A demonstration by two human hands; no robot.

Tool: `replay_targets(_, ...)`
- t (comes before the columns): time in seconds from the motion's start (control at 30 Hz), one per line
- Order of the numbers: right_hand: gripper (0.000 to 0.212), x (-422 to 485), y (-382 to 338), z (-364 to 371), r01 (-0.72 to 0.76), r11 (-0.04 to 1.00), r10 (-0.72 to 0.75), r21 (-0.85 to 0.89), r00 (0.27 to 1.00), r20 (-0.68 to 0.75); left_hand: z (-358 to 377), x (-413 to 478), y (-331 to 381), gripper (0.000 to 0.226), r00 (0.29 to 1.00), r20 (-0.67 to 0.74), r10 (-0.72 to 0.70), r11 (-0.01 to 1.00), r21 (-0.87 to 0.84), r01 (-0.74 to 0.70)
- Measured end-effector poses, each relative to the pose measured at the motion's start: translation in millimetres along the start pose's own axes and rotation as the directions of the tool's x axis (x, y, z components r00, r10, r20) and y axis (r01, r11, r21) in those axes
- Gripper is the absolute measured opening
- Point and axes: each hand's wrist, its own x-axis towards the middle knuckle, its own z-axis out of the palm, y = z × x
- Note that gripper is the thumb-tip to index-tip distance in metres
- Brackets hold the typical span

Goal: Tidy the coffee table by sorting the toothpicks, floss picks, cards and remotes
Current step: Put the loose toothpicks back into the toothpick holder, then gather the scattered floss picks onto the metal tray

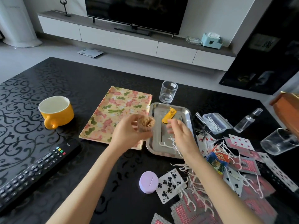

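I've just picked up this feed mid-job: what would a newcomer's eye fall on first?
First, the left hand gripping a jar of toothpicks at centre, with the right hand over the steel tray beside it. Then the jumble of playing cards and white floss picks strewn front right.

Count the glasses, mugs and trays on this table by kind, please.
Trays: 2, a floral tray and a steel tray
Clear glasses: 2, one behind the trays, one at far right
Yellow mugs: 1
Total: 5
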Motion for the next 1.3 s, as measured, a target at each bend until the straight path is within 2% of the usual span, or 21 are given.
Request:
replay_targets(0.1,0.032,9.8,18.6,-25.0,-0.025,0.978,0.023,-0.205,1.0,-0.015,17.8,33.0,12.9,0.053,0.997,-0.067,-0.038,0.998,0.042,0.041)
replay_targets(0.2,0.03,30.7,38.2,-37.1,0.054,0.893,-0.069,-0.446,0.997,-0.017,41.7,63.7,22.6,0.055,0.994,-0.078,-0.078,0.994,0.073,0.084)
replay_targets(0.23,0.032,42.3,44.1,-37.2,0.115,0.819,-0.128,-0.562,0.992,0.016,48.2,71.8,24.3,0.057,0.993,-0.075,-0.089,0.991,0.097,0.096)
replay_targets(0.3,0.038,71.7,51.1,-34.0,0.273,0.605,-0.23,-0.748,0.959,0.164,60.5,86.1,29.3,0.058,0.992,-0.072,-0.108,0.982,0.151,0.118)
replay_targets(0.37,0.041,97.0,52.0,-25.4,0.383,0.43,-0.227,-0.817,0.922,0.312,68.1,95.5,32.0,0.053,0.99,-0.071,-0.119,0.975,0.183,0.13)
replay_targets(0.43,0.044,114.1,56.3,-20.7,0.455,0.347,-0.169,-0.82,0.89,0.423,73.5,101.9,32.7,0.042,0.991,-0.066,-0.118,0.966,0.223,0.13)
replay_targets(0.47,0.045,119.4,60.1,-20.4,0.484,0.322,-0.146,-0.814,0.874,0.463,75.6,105.0,32.3,0.044,0.991,-0.063,-0.121,0.961,0.242,0.133)
replay_targets(0.53,0.045,123.0,67.5,-22.9,0.517,0.315,-0.142,-0.796,0.855,0.499,79.3,111.6,30.5,0.055,0.989,-0.057,-0.14,0.956,0.251,0.15)
replay_targets(0.6,0.04,121.2,72.9,-27.9,0.516,0.361,-0.169,-0.777,0.856,0.49,81.9,117.2,28.9,0.058,0.986,-0.046,-0.158,0.956,0.243,0.165)
replay_targets(0.67,0.038,117.2,77.1,-34.2,0.49,0.436,-0.167,-0.755,0.868,0.467,85.3,121.2,27.2,0.059,0.985,-0.037,-0.169,0.954,0.247,0.173)
replay_targets(0.77,0.046,107.1,77.6,-41.8,0.423,0.605,-0.165,-0.675,0.896,0.413,89.2,126.2,21.5,0.062,0.984,-0.032,-0.176,0.954,0.241,0.179)
replay_targets(0.8,0.044,103.6,75.9,-44.4,0.4,0.656,-0.21,-0.64,0.911,0.354,89.7,127.0,19.6,0.064,0.983,-0.028,-0.182,0.954,0.237,0.183)
replay_targets(0.87,0.035,96.4,70.7,-55.5,0.33,0.72,-0.307,-0.61,0.94,0.147,91.0,125.1,18.9,0.069,0.984,-0.043,-0.174,0.952,0.246,0.18)
replay_targets(0.93,0.027,89.3,69.3,-76.2,0.217,0.758,-0.332,-0.615,0.94,-0.077,90.9,116.1,23.2,0.062,0.988,-0.145,-0.058,0.923,0.368,0.108)
replay_targets(0.97,0.025,86.5,72.4,-89.2,0.156,0.769,-0.315,-0.62,0.936,-0.155,91.1,110.3,25.8,0.055,0.98,-0.192,0.057,0.885,0.464,0.04)
replay_targets(1.0,0.023,82.1,77.8,-103.6,0.095,0.772,-0.283,-0.628,0.937,-0.206,93.9,103.7,28.5,0.048,0.963,-0.193,0.188,0.832,0.553,-0.051)
replay_targets(1.07,0.024,75.8,90.5,-127.0,-0.005,0.724,-0.214,-0.69,0.949,-0.231,102.3,94.7,29.8,0.04,0.932,-0.06,0.358,0.699,0.679,-0.225)
replay_targets(1.1,0.025,73.5,96.8,-135.7,-0.033,0.678,-0.186,-0.734,0.959,-0.214,108.1,93.3,29.4,0.039,0.926,0.032,0.377,0.636,0.718,-0.284)
replay_targets(1.17,0.033,71.9,106.7,-145.2,-0.037,0.586,-0.12,-0.809,0.984,-0.132,118.2,93.6,31.5,0.044,0.934,0.151,0.323,0.547,0.776,-0.314)
replay_targets(1.23,0.047,75.1,110.1,-148.1,-0.01,0.521,-0.03,-0.853,0.999,-0.03,123.3,95.1,39.1,0.045,0.948,0.183,0.261,0.489,0.822,-0.293)
replay_targets(1.3,0.051,81.9,106.3,-152.1,0.01,0.484,0.042,-0.875,0.998,0.035,127.5,97.1,47.6,0.045,0.946,0.198,0.256,0.453,0.84,-0.298)
